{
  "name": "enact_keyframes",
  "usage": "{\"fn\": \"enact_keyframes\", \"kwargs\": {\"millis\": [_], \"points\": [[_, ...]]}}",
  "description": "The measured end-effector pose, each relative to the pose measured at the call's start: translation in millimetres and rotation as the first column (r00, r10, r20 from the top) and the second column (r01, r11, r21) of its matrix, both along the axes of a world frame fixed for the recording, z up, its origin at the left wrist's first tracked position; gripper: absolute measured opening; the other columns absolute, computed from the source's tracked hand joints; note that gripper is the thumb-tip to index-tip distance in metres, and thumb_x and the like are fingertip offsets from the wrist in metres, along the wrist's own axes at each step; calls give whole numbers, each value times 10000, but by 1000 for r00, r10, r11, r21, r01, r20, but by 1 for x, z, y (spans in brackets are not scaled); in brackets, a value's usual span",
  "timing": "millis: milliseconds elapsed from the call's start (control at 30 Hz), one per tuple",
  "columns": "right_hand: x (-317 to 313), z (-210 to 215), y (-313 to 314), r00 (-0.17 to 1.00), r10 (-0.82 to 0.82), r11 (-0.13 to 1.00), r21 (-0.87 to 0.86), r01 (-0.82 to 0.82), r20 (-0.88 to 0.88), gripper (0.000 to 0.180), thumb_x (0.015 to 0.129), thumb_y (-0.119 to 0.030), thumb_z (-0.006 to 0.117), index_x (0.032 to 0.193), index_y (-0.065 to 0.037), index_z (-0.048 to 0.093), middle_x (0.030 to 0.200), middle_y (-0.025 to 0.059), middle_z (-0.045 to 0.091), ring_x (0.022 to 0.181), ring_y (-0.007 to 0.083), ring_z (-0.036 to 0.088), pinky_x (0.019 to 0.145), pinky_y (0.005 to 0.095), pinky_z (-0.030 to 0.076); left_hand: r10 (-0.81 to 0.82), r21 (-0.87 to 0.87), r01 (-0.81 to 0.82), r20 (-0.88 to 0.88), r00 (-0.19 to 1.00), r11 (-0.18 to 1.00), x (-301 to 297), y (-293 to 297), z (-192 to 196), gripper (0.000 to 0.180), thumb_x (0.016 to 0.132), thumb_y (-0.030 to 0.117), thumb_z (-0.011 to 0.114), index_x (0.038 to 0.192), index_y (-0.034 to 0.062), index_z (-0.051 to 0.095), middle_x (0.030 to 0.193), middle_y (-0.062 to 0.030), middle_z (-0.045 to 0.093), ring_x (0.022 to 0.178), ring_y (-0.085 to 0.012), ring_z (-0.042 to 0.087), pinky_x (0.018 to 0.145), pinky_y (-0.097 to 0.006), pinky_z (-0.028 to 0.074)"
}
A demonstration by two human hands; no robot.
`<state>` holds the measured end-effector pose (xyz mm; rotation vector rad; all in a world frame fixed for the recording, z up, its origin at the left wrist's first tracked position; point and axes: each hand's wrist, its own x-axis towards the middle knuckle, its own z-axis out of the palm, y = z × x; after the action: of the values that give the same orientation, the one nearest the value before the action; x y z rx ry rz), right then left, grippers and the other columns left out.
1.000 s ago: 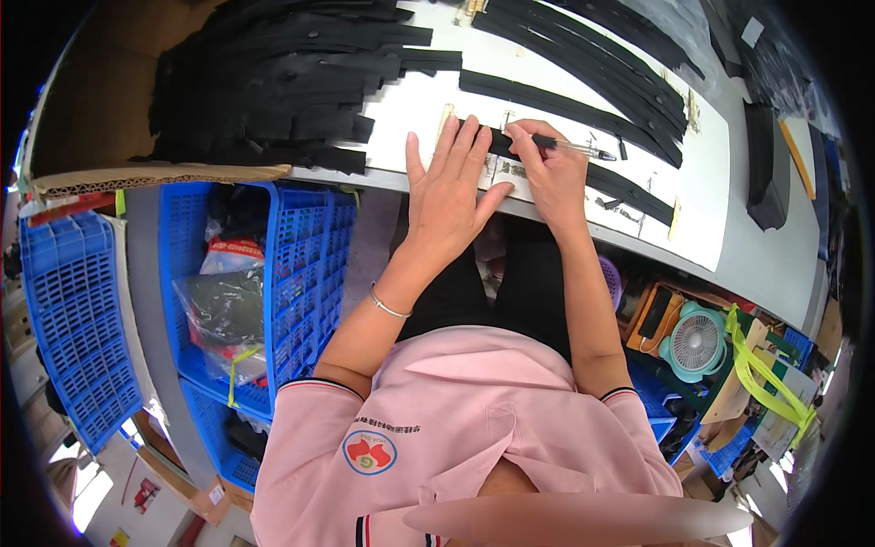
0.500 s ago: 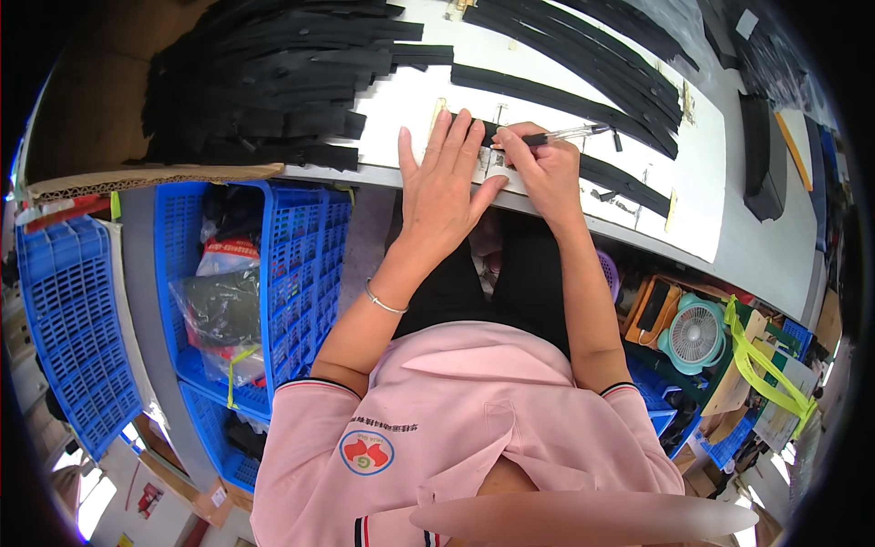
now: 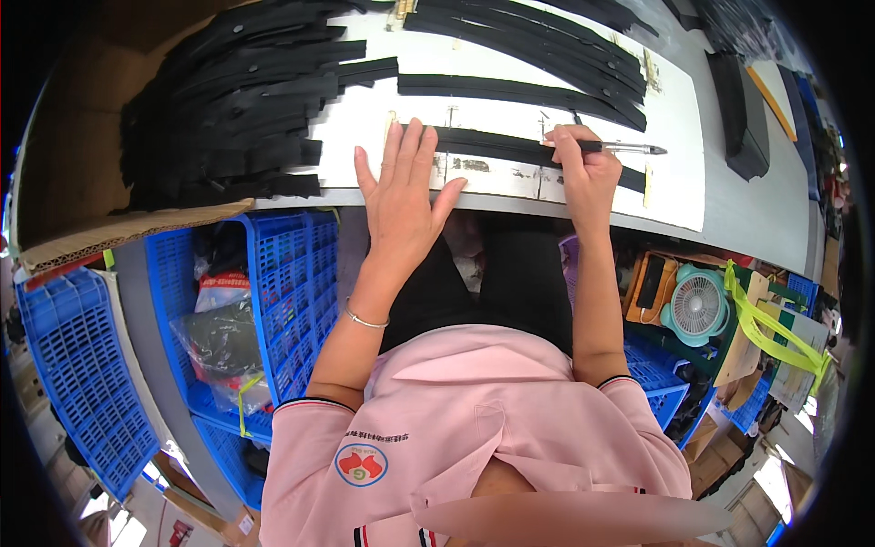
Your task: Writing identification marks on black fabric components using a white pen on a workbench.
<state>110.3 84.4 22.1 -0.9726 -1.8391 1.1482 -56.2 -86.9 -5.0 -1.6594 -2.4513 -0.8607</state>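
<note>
A long black fabric strip lies across a white board that bears dark marks and pieces of tape. My left hand rests flat with fingers spread, its fingertips on the strip's left end. Toward the strip's right part, my right hand is closed round a pen with a clear barrel and black grip. The pen's writing end points left, close to the strip; whether it touches, I cannot tell. More black strips lie farther back on the board.
A large heap of black strips covers the left side, next to a cardboard edge. Blue crates stand below the table at left. At right are a black box-like object and, lower, a teal fan.
My right hand has moved right along the strip with the pen, away from my left hand. My left hand stays flat at the strip's left end. The view has shifted slightly.
</note>
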Motion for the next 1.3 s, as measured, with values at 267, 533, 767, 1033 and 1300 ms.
{"fn": "enact_keyframes", "kwargs": {"millis": [267,533,767,1033,1300], "points": [[6,-11,7,996,-62,996,67,57,70,263,962,-114,685,793,85,715,806,32,757,595,45,585,538,236,420,-5,7,5,8,1000,1000,1,0,-1,653,942,371,731,1468,38,535,1544,-150,510,1505,-330,380,1227,-628,103],[6,-19,10,999,-23,991,136,17,45,276,966,-126,682,797,92,696,802,42,750,580,77,613,543,247,443,-19,10,19,47,999,1000,16,12,10,689,949,342,722,1516,32,484,1594,-173,447,1521,-381,338,1225,-650,101],[5,-23,9,999,-38,978,207,30,37,247,967,-134,693,830,70,711,803,49,752,577,99,636,535,267,460,-244,129,224,172,954,966,58,48,5,541,922,262,738,1407,60,606,1448,-120,577,1351,-323,502,1202,-558,249],[16,-18,8,994,85,995,45,-88,63,195,974,-103,668,885,59,727,766,52,737,670,89,645,627,246,498,-222,132,208,104,969,969,61,50,4,447,898,218,751,1300,36,678,1375,-108,621,1306,-306,529,1188,-551,269],[17,-28,13,997,60,978,196,-68,48,188,928,-119,695,805,21,721,650,81,675,518,110,576,500,304,425,-213,126,202,86,973,971,64,53,6,450,878,209,767,1289,43,693,1359,-104,634,1297,-305,540,1182,-552,286]]}}
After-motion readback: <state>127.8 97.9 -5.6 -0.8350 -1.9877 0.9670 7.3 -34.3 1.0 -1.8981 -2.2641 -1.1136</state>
